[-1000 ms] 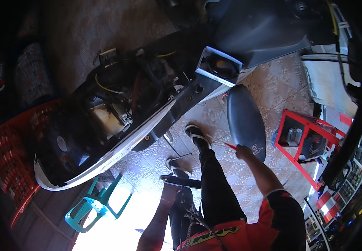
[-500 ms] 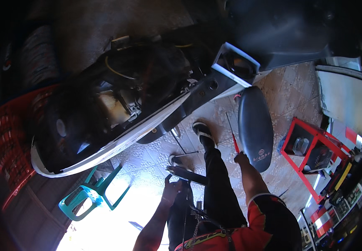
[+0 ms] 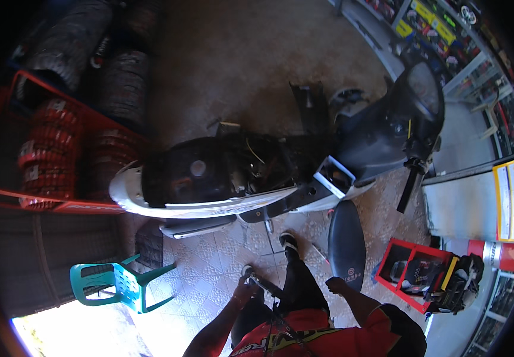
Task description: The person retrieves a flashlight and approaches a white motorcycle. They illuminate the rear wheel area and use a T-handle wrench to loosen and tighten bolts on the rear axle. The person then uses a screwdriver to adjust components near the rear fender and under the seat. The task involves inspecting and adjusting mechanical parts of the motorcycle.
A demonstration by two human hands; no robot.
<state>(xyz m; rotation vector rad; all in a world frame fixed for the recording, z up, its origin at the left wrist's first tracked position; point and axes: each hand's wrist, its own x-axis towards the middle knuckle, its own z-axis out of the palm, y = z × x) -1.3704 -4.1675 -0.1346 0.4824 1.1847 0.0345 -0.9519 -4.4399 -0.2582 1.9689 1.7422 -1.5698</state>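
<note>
My left hand (image 3: 244, 291) is closed at the near end of a dark, bar-shaped thing (image 3: 269, 287) in front of my legs; its kind is not clear. My right hand (image 3: 335, 285) is curled into a fist beside the lower end of a black motorbike seat (image 3: 347, 244) on the floor. A thin rod with a reddish end, like a screwdriver (image 3: 321, 253), shows just ahead of that fist, with a gap seemingly between them. Whatever the fist holds is hidden. Beyond my feet stands a scooter (image 3: 221, 208), white and black, its seat off and inside exposed. An open box (image 3: 334, 177) rests on it.
A turquoise plastic chair (image 3: 127, 285) stands at left, beside bright light. A red rack (image 3: 84, 206) holds tyres (image 3: 49, 154) at far left. On the right are a red tool cart (image 3: 411, 273), a pale counter (image 3: 456, 208) and stocked shelves (image 3: 453, 53).
The view has tilted up and now takes in the scooter's handlebar end and the shelves. My right hand has drawn back from the red-handled rod, and my left hand has closed near the dark bar.
</note>
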